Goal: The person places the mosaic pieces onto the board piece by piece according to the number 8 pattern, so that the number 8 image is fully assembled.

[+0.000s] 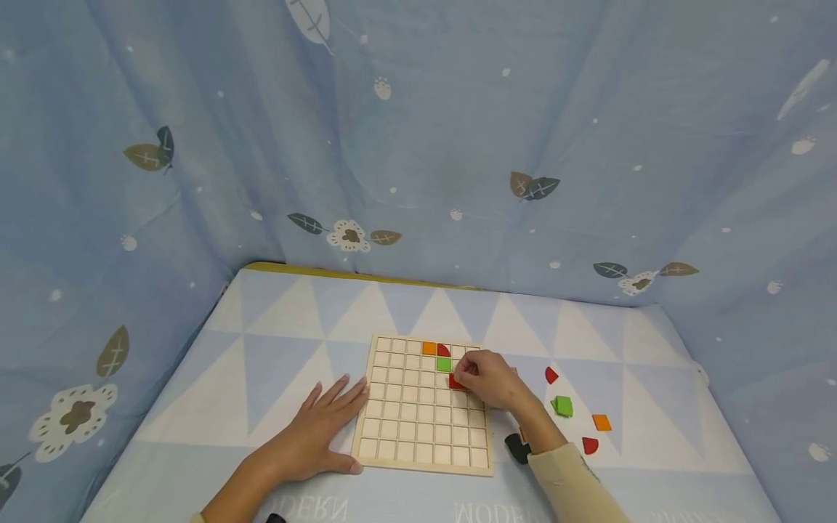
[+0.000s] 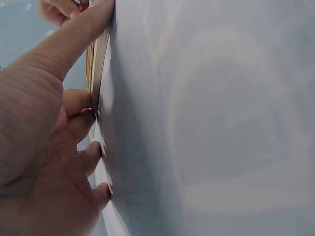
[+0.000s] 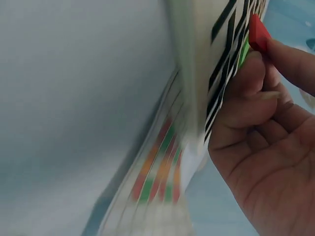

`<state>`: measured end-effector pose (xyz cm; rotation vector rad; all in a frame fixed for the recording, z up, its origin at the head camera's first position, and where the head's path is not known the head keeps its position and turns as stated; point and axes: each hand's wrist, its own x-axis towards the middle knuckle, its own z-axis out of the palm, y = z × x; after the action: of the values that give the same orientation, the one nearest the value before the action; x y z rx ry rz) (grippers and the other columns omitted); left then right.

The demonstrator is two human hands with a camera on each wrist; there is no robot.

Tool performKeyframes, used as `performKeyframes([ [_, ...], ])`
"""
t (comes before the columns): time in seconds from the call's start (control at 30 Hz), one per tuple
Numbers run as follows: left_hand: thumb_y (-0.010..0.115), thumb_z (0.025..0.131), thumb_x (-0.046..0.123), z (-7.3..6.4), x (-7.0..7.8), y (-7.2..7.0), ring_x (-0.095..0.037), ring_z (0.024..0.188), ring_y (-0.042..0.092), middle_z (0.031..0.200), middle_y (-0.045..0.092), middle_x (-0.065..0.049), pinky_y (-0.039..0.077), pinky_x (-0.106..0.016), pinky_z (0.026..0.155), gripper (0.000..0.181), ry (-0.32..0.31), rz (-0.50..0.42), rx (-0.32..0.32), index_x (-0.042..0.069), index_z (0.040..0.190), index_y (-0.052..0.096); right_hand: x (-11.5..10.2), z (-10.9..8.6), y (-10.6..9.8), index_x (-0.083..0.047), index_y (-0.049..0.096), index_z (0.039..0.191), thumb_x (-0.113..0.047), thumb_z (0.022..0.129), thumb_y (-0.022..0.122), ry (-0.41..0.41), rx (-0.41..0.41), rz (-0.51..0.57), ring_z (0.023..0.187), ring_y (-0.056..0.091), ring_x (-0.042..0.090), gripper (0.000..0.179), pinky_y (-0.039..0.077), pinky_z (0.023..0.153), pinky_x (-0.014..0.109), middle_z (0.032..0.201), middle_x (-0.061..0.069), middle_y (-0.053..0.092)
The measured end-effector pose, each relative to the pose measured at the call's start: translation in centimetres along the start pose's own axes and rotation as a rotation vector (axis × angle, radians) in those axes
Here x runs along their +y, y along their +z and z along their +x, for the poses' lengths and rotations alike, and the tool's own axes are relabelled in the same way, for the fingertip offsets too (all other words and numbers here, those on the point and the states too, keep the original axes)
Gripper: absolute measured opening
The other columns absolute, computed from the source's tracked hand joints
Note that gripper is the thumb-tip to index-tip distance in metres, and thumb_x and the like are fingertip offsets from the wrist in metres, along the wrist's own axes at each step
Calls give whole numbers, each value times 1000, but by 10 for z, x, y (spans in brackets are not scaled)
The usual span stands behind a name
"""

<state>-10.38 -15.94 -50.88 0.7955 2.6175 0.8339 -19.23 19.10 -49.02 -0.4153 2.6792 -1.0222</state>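
Observation:
A light wooden grid board [image 1: 389, 463] lies on the table. In it sit an orange square tile [image 1: 429, 348], a red quarter-circle tile [image 1: 444, 350] and a green square tile [image 1: 444, 364]. My right hand [image 1: 489, 378] pinches a red tile [image 3: 258, 34] between thumb and fingertips, low over the board's right half. Its full outline is partly covered by the fingers. Along the board's left edge my left hand [image 1: 320, 434] rests flat with fingers spread, its thumb at the near left corner. The left wrist view shows the thumb and index finger against the board's side [image 2: 101, 64].
Right of the board lie a red quarter-circle piece [image 1: 551, 375], a stack of green squares [image 1: 562, 406], an orange square [image 1: 601, 423] and another red piece [image 1: 590, 445]. A card with a coloured grid [image 3: 162, 162] is beside the board. Blue curtains [image 1: 418, 145] enclose the table.

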Motion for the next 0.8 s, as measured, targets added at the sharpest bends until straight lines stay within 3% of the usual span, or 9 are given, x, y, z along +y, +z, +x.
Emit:
performKeyframes([
  [0.2, 86, 80, 50, 0, 1, 0, -39, 160, 6, 174, 18, -7, -1, -68, 122, 111, 4, 2, 1, 5, 165, 29, -8, 12, 12, -13, 69, 90, -13, 101, 70, -32, -2, -12, 71, 53, 14, 12, 48, 66, 31, 78, -5, 60],
  [0.47, 86, 80, 51, 0, 3, -1, -39, 160, 6, 174, 18, -7, -1, -68, 122, 112, -7, 0, 2, 5, 165, 30, -14, 12, 17, -13, 70, 91, -13, 101, 70, -23, 9, -69, 72, 55, 12, 10, 50, 68, 32, 80, -6, 61],
  [0.8, 86, 80, 53, 1, 1, 0, -37, 160, 6, 174, 18, -6, -1, -67, 122, 112, -11, 5, -1, 7, 165, 30, -10, 12, 16, -12, 71, 91, -12, 101, 68, 37, 35, 12, 71, 56, 14, 11, 50, 67, 33, 79, -5, 62],
])
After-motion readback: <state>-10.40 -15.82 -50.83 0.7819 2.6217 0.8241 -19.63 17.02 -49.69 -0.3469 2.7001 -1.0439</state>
